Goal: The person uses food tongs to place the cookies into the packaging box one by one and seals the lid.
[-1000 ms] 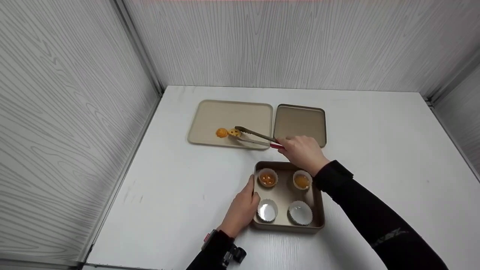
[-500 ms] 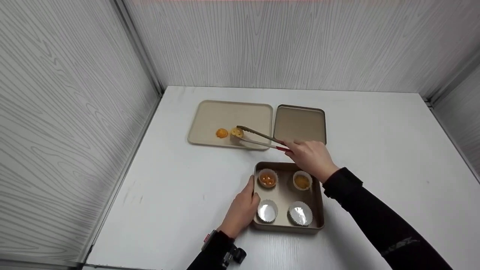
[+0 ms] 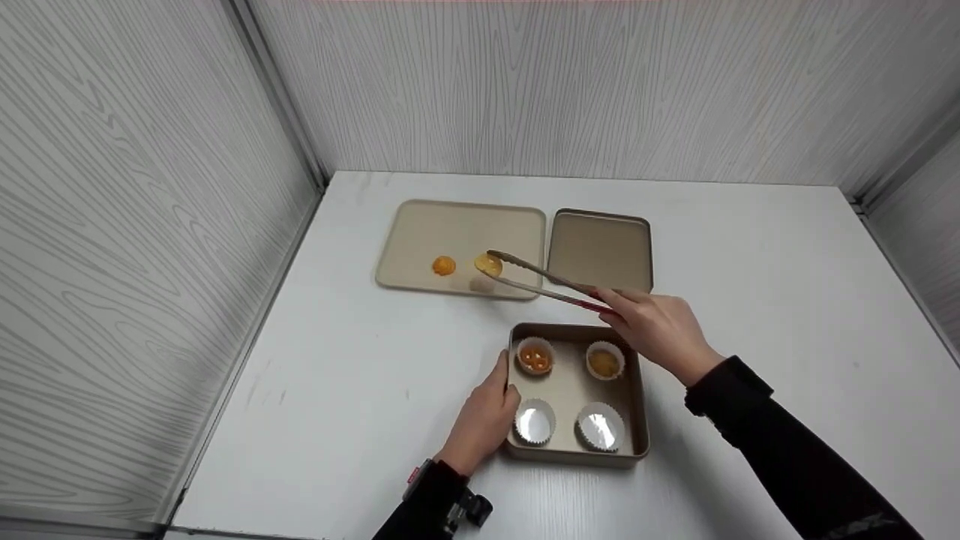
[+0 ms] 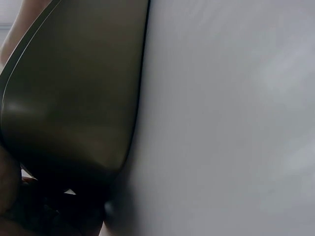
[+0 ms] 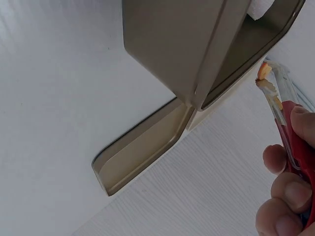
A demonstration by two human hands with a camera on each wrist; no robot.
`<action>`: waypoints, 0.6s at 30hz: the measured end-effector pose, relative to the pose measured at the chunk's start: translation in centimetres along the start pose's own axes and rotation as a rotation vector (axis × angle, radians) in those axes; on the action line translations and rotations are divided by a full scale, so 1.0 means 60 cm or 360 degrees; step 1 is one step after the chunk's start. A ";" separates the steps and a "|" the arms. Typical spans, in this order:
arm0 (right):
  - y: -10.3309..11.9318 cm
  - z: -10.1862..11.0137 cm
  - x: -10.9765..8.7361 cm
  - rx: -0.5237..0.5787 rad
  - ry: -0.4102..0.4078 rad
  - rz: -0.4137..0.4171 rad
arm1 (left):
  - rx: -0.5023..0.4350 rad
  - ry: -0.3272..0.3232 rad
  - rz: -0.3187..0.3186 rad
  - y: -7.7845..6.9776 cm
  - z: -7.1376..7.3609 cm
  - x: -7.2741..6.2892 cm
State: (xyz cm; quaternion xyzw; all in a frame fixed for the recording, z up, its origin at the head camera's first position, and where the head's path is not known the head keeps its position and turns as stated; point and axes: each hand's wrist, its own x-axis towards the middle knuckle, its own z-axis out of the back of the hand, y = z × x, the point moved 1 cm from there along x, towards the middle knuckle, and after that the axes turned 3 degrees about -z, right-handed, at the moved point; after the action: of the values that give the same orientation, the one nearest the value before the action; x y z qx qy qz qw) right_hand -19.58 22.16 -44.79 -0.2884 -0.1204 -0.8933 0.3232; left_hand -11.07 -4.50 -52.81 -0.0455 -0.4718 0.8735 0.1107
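My right hand (image 3: 664, 334) grips red-handled tongs (image 3: 540, 291), and their tips pinch a round yellow pastry (image 3: 488, 264) above the large beige tray (image 3: 420, 225). A shadow shows on the tray below it. In the right wrist view, curled fingers hold the red handles (image 5: 295, 132). A small orange pastry (image 3: 443, 265) lies on the tray to the left. My left hand (image 3: 484, 420) holds the left wall of a deep square baking pan (image 3: 577, 455). Inside are white paper cups: two at the back hold pastries, the two front cups (image 3: 535, 421) are empty.
A smaller brown tray (image 3: 600, 240) lies right of the large one, close beside it. Everything stands on a white table (image 3: 337, 390) with grey wood-patterned panels (image 3: 525, 90) behind and at both sides. The right forearm crosses the table right of the pan.
My right hand has drawn back to the right, and the pastry in the tongs has come up off the tray, away from the orange one. The left hand and pan have stayed put.
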 end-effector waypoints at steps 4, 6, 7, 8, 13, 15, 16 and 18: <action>-0.005 0.023 -0.015 0.0013 -0.0054 0.0013 | -0.0006 0.0003 -0.0002 0.000 -0.001 0.001; -0.007 0.036 -0.024 0.0019 -0.0078 0.0028 | -0.0010 0.0004 -0.0003 0.001 -0.001 0.001; -0.007 0.044 -0.028 0.0019 -0.0092 0.0040 | -0.0014 0.0006 -0.0003 0.000 -0.001 0.001; -0.007 0.051 -0.033 0.0014 -0.0105 0.0050 | -0.0016 0.0007 -0.0003 0.000 -0.001 0.001; -0.013 0.084 -0.059 -0.0004 -0.0146 0.0088 | -0.0016 0.0003 0.0003 0.000 0.000 0.001; -0.017 0.094 -0.069 -0.0010 -0.0157 0.0096 | -0.0010 0.0000 0.0002 0.001 0.000 0.001; -0.018 0.098 -0.074 -0.0011 -0.0165 0.0097 | -0.0009 -0.0001 0.0000 0.001 0.000 0.001; -0.020 0.107 -0.082 -0.0005 -0.0172 0.0095 | -0.0012 -0.0002 -0.0002 0.002 -0.001 0.001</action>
State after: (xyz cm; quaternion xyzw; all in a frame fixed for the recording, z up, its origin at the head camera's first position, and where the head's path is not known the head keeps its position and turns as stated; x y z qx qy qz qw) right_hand -14.47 28.17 -42.59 -0.3402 -0.1274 -0.8665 0.3423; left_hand -11.11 -4.54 -52.94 -0.0452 -0.4752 0.8717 0.1107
